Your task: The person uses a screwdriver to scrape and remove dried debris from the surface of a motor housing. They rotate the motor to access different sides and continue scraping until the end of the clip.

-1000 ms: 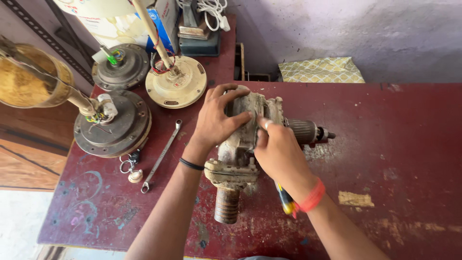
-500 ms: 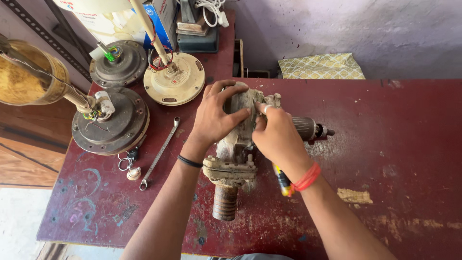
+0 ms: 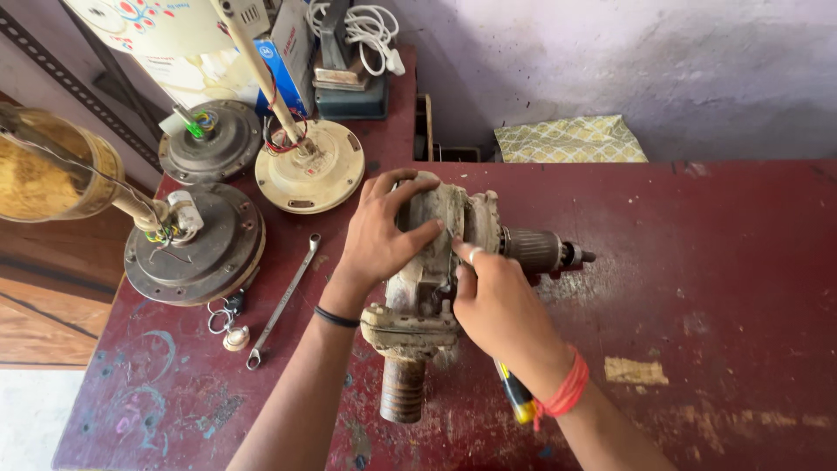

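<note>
- Left hand lies spread over the top of the motor at frame centre, fingers curled round its casing; it looks to be steadying it on the red table.
- Right hand is closed round a screwdriver, only its yellow handle showing below the wrist; the tip is hidden against the motor's side.
- Spanner lies left of the motor, apart; fan motors crowd the upper left.
</note>
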